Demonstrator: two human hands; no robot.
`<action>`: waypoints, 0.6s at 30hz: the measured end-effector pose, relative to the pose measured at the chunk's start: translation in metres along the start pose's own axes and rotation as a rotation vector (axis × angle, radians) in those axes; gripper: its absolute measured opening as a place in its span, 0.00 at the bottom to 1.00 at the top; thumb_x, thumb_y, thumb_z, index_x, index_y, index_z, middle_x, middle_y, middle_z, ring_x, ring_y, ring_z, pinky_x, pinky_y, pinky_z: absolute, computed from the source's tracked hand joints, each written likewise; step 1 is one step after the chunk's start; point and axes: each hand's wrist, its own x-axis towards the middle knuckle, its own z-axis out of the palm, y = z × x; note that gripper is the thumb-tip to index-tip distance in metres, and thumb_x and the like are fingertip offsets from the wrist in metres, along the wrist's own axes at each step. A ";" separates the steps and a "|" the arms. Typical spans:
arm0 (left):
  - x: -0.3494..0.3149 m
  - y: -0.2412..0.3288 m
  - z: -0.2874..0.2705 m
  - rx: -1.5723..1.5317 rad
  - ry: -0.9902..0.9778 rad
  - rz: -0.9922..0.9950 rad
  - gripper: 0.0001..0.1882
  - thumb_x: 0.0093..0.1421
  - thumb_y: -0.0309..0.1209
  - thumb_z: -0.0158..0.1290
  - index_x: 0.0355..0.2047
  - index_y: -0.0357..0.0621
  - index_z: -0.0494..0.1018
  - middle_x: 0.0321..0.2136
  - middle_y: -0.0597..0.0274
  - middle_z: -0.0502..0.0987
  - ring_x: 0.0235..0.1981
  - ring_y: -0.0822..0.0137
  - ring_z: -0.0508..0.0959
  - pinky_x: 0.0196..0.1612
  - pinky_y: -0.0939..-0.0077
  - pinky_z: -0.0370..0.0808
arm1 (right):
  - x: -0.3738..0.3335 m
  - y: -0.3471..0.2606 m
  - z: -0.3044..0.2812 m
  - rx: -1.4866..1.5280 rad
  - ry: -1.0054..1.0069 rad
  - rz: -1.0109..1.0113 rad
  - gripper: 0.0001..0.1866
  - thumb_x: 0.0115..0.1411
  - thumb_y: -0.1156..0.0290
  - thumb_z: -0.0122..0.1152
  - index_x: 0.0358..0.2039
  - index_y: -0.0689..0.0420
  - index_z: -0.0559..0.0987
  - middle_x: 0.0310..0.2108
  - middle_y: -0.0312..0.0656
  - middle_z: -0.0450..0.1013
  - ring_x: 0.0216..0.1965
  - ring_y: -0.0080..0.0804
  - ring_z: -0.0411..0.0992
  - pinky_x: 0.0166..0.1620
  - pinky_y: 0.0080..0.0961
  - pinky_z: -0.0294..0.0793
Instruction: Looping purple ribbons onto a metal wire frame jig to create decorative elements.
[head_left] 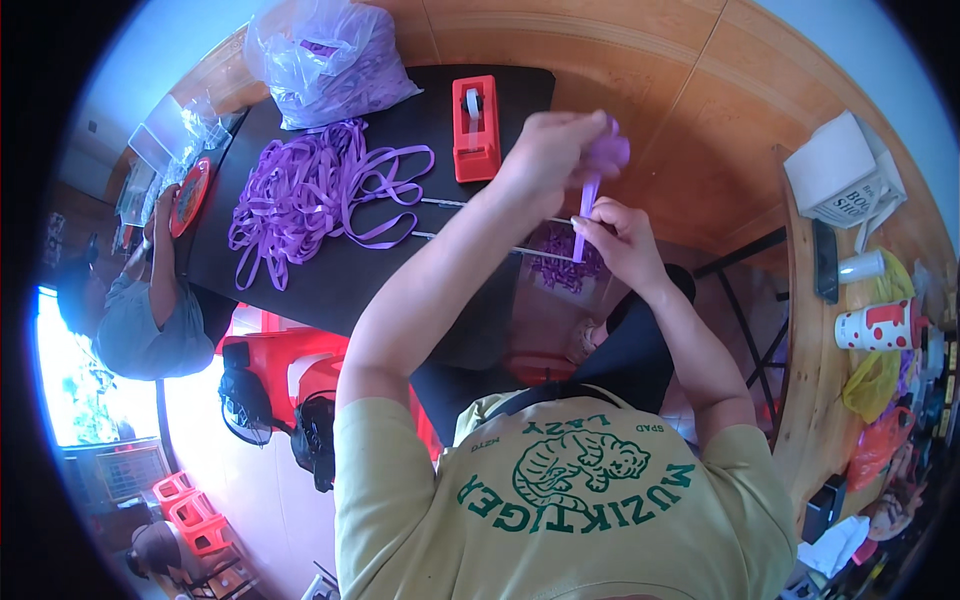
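My left hand (555, 150) is raised over the black table's (330, 285) near edge and is closed on a bunched purple ribbon piece (610, 150). A ribbon strip (586, 205) hangs down from that bunch. Just below, my right hand (618, 238) pinches the strip's lower end. A loose pile of purple ribbon strips (310, 195) lies on the table to the left of my hands. Behind them stands a red tape dispenser (476, 125). Under my hands, a container holds several small purple pieces (562, 268).
A clear plastic bag of purple ribbon (325, 60) sits at the table's far end. Another person (150, 305) sits at the left beside a red plate (188, 195). On the wooden counter (805, 380) at the right are a white box (845, 175), a phone (825, 260) and cups (875, 325). Red stools (190, 510) stand lower left.
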 end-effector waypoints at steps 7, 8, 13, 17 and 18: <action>-0.096 -0.017 0.016 0.338 -0.108 0.328 0.15 0.60 0.26 0.52 0.46 0.32 0.71 0.40 0.58 0.76 0.40 0.74 0.75 0.44 0.80 0.72 | 0.009 0.011 -0.014 0.493 0.011 0.376 0.11 0.57 0.75 0.61 0.18 0.60 0.75 0.17 0.28 0.66 0.21 0.12 0.59 0.25 0.14 0.57; -0.117 -0.035 0.014 0.251 -0.128 0.165 0.13 0.61 0.26 0.51 0.44 0.33 0.72 0.38 0.59 0.77 0.39 0.74 0.75 0.43 0.80 0.72 | 0.012 0.009 -0.013 0.532 0.006 0.397 0.10 0.56 0.75 0.62 0.18 0.60 0.76 0.17 0.28 0.66 0.21 0.12 0.60 0.25 0.14 0.57; -0.130 -0.147 -0.020 0.204 -0.167 -0.252 0.10 0.63 0.25 0.49 0.42 0.33 0.73 0.35 0.59 0.78 0.37 0.73 0.77 0.42 0.82 0.75 | 0.017 0.016 -0.010 0.620 0.043 0.457 0.06 0.54 0.74 0.64 0.21 0.58 0.79 0.18 0.28 0.69 0.21 0.12 0.62 0.25 0.12 0.58; -0.100 -0.205 -0.043 0.376 0.011 -0.043 0.09 0.62 0.25 0.49 0.41 0.34 0.74 0.34 0.61 0.78 0.33 0.75 0.75 0.39 0.83 0.73 | 0.019 0.026 -0.009 0.567 0.109 0.556 0.06 0.54 0.72 0.64 0.22 0.57 0.80 0.18 0.29 0.70 0.21 0.12 0.63 0.23 0.11 0.58; -0.093 -0.212 -0.048 0.374 0.007 -0.042 0.09 0.62 0.25 0.49 0.41 0.34 0.74 0.34 0.61 0.78 0.33 0.75 0.75 0.39 0.83 0.73 | 0.019 0.030 -0.010 0.574 0.127 0.580 0.05 0.54 0.72 0.64 0.22 0.57 0.80 0.18 0.29 0.70 0.20 0.12 0.64 0.22 0.11 0.58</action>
